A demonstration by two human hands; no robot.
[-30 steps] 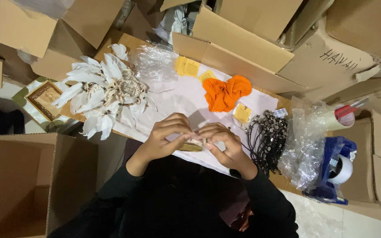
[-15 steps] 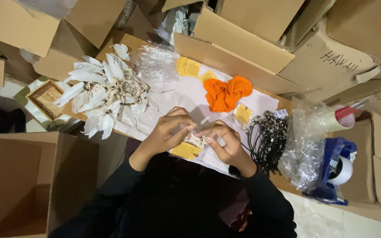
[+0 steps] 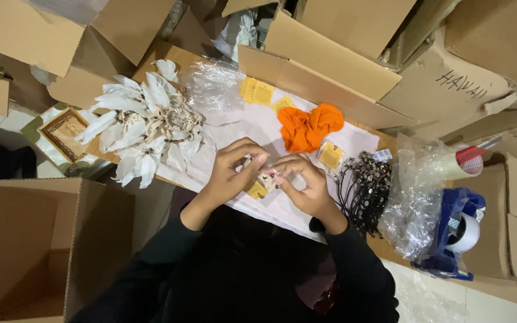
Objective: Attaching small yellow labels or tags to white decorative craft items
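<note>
My left hand (image 3: 233, 169) and my right hand (image 3: 305, 184) meet over a white sheet (image 3: 252, 128) on the work surface. Their fingertips pinch a small pale beaded piece (image 3: 266, 179) between them. A yellow tag (image 3: 257, 190) hangs from the piece, just under my left hand's fingers. A pile of white feather ornaments (image 3: 145, 125) lies to the left of my left hand. A bundle of black cords with beads (image 3: 366, 185) lies right beside my right hand.
An orange cloth (image 3: 309, 127) and more yellow tags (image 3: 257, 91) lie farther back. Clear plastic bags (image 3: 417, 197), a blue tape dispenser (image 3: 456, 233) and a tape roll (image 3: 468, 162) sit at right. Cardboard boxes ring the surface; an open box (image 3: 31, 251) stands at lower left.
Both hands stayed together over the sheet, shifting slightly while the fingers turned the small piece. The yellow tag now shows below my left hand's fingers.
</note>
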